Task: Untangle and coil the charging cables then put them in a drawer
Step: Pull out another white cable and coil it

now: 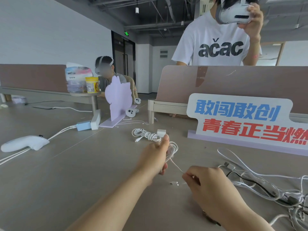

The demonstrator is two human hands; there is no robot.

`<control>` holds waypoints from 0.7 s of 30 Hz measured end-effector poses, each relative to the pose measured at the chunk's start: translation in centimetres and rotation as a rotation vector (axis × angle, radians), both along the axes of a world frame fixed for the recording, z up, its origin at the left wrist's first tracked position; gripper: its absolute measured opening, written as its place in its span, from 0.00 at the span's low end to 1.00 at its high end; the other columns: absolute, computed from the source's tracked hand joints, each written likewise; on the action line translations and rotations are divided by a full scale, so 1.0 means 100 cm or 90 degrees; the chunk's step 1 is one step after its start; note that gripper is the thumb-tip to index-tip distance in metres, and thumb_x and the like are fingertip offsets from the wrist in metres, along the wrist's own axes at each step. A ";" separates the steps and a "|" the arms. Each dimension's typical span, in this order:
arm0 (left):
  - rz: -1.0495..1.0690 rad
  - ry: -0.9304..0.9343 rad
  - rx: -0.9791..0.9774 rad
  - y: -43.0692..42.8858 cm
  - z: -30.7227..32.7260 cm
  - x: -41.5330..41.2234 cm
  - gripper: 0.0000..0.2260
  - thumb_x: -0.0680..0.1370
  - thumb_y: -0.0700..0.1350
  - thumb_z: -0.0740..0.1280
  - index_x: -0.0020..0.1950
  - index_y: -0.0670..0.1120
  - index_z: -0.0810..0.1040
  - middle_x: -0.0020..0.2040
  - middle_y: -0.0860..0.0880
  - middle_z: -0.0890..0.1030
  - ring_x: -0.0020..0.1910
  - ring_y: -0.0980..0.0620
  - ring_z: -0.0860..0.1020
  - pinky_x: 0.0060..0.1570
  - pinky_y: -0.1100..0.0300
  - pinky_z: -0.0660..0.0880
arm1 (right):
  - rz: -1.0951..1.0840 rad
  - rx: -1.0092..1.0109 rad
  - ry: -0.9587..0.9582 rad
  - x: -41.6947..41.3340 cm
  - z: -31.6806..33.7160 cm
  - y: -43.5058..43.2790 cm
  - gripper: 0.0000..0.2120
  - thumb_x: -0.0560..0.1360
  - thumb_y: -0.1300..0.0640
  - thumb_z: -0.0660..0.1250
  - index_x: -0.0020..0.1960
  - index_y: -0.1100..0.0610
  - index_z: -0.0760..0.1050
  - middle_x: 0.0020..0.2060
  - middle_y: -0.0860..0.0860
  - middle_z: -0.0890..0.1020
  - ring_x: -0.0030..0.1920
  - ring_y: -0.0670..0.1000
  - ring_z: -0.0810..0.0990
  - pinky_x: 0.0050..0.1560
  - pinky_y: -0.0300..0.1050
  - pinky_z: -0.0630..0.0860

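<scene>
Desk [78, 177], near left: bare surface, I can pass freely. Centre: white cable [177, 167] stretched between my left hand [155, 157] and right hand [208, 185]. Right: tangled cables [273, 194] sprawl across the surface. Ahead: coiled cable [147, 135] beside white plug [161, 132]. Behind right: sign board [241, 120] walls off the back.

Single view: head-worn wide-angle camera, facing forward across the desk [75, 172], pitched only slightly down.

Near field: both forearms enter from the bottom edge. The left hand [155, 157] sits at frame centre and the right hand [208, 185] at lower right of centre, with the white cable [176, 167] between them. All are close to the lens and a little blurred.

Mid field: slogan sign [241, 120] at right, desk partition [233, 82] behind it.

Far field: standing person in a white T-shirt [216, 44] at upper right, open ceiling along the top edge.

Lens distortion: desk seams and partition edges bow toward the frame borders.
</scene>
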State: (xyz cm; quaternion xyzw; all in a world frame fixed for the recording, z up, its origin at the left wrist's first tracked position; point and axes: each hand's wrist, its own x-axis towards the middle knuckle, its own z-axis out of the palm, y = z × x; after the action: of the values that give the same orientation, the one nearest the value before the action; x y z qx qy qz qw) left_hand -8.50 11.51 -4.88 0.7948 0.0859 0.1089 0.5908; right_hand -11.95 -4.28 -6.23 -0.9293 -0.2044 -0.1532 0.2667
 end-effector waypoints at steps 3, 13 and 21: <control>-0.083 0.118 -0.301 0.001 0.005 0.000 0.18 0.81 0.57 0.56 0.43 0.45 0.75 0.33 0.44 0.82 0.21 0.54 0.66 0.22 0.67 0.64 | -0.012 0.002 0.025 0.004 -0.005 -0.003 0.11 0.76 0.45 0.61 0.40 0.51 0.75 0.32 0.50 0.79 0.33 0.50 0.74 0.32 0.40 0.70; -0.067 0.136 -0.602 0.013 0.008 0.009 0.13 0.81 0.37 0.55 0.42 0.44 0.75 0.32 0.48 0.80 0.18 0.60 0.65 0.16 0.72 0.62 | -0.016 0.052 0.004 0.006 -0.001 0.000 0.11 0.76 0.46 0.62 0.40 0.50 0.76 0.31 0.48 0.78 0.32 0.49 0.73 0.34 0.42 0.72; -0.060 -0.108 0.031 0.007 -0.011 0.002 0.09 0.80 0.44 0.62 0.46 0.45 0.81 0.33 0.51 0.81 0.21 0.56 0.67 0.23 0.66 0.66 | 0.053 -0.054 -0.279 0.007 0.004 -0.006 0.11 0.72 0.49 0.61 0.33 0.51 0.73 0.25 0.47 0.71 0.25 0.50 0.69 0.21 0.40 0.67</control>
State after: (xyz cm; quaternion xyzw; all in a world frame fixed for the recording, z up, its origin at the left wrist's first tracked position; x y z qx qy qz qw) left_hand -8.31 12.24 -5.99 0.8002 -0.0046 0.1501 0.5806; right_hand -11.26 -4.91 -5.78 -0.8749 -0.3022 -0.3314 0.1829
